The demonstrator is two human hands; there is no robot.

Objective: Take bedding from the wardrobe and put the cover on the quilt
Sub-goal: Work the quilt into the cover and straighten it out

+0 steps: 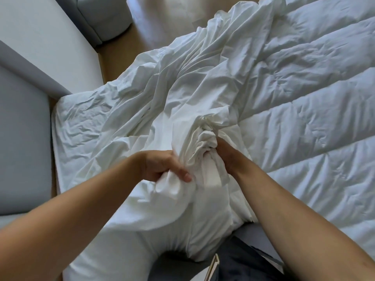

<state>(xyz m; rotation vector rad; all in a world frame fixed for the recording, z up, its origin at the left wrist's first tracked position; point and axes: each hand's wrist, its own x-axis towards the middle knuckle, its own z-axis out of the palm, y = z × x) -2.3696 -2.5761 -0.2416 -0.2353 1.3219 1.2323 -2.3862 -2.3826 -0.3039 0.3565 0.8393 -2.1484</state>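
Gripping one bunched cover [199, 147] between them, left hand [162, 166] and right hand [227, 153] clutch it above the quilt [304, 102].

Gathered between the fingers of the left hand [160, 166] and those of the right hand [225, 153]: a bunch of the cover [182, 94]. Beyond the fingertips, more cover spread out to the far edge of the bed. Right of the right fingers, the quilt [304, 98], touching the cover. Left of the left fingers, well apart, a cushioned seat [24, 138]. Far beyond, floor [162, 21].
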